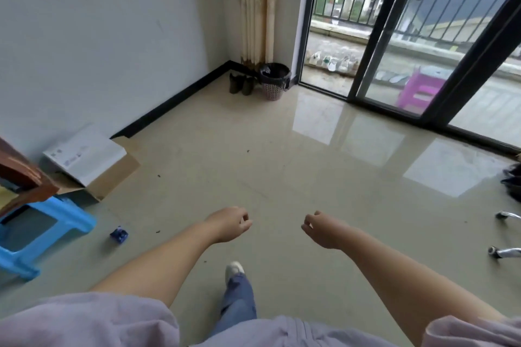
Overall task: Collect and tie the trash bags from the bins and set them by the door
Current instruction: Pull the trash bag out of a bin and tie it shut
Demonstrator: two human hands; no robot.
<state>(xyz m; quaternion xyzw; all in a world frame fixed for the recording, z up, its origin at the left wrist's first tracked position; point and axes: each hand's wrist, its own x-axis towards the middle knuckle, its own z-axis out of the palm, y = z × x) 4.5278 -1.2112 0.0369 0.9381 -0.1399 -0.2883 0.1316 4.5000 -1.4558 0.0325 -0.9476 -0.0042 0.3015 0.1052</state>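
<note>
Hanging loosely curled over mid-floor, left grip and right grip hold nothing, well apart from the pink bin. Bin stands in the far floor corner with its black trash bag in place, dark boots just beside, sliding door near.

Bright daylight enters through the glass doors at upper right, casting pale glare patches on the glossy floor. Shadows are soft. Wide-angle distortion bends edges; the blue stool looks smeared.
</note>
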